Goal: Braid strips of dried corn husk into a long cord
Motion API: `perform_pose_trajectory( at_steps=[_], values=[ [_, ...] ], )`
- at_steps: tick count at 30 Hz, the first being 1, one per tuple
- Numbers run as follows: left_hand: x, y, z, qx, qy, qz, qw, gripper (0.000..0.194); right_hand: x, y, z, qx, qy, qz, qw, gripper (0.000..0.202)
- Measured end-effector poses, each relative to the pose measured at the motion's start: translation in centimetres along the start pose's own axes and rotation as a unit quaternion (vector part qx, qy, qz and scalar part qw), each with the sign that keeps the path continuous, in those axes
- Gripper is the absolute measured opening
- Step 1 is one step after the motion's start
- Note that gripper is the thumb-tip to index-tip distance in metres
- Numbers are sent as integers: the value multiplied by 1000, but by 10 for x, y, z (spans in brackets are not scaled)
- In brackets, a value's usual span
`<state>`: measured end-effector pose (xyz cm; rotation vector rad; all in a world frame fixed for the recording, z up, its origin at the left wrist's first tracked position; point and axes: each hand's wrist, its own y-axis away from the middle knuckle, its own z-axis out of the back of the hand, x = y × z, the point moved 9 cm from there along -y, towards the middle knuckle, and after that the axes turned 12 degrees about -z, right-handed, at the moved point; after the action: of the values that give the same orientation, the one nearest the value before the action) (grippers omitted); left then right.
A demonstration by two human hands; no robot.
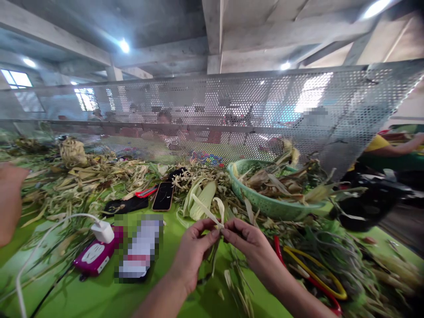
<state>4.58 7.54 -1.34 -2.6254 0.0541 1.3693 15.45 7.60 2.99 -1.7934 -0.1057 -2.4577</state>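
Left hand (196, 249) and right hand (249, 240) pinch a husk strip (206, 210) at lower centre, apparently twisting it; the next move likely calls for steady fingertips.

We've got a grey beamed ceiling (165, 22), bright lamps (124, 45), perforated metal partition (198, 101) behind green tabletop (106, 293), bright window (20, 78) far left.

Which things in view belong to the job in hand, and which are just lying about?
Likely the job's:
pale husk strip, pinched in both hands
green basket with dried husks

Likely just lying about:
dark-screened phone
phone with blurred-out screen
purple power block
white charger
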Motion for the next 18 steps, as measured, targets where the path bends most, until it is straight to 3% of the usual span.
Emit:
perform_pose_trajectory(
  at_steps=[4, 9, 13, 18],
  values=[
    [-11, -4, 2, 7, -87, -73, 994, 26, -8, -1, -3, 0, -41, -15, 999, 25],
    [-22, -5, -1, 29, -213, -128, 968, 18, -13, 0, 4, -60, -11, -13, 998, 25],
    [-23, -5, 2, 12, -224, -100, 969, 22, -9, 0, 1, -28, -59, -12, 998, 26],
    [-21, -4, 0, 20, -145, -73, 987, 28, -17, 0, -2, 13, -132, -93, 987, 30]
  ],
)
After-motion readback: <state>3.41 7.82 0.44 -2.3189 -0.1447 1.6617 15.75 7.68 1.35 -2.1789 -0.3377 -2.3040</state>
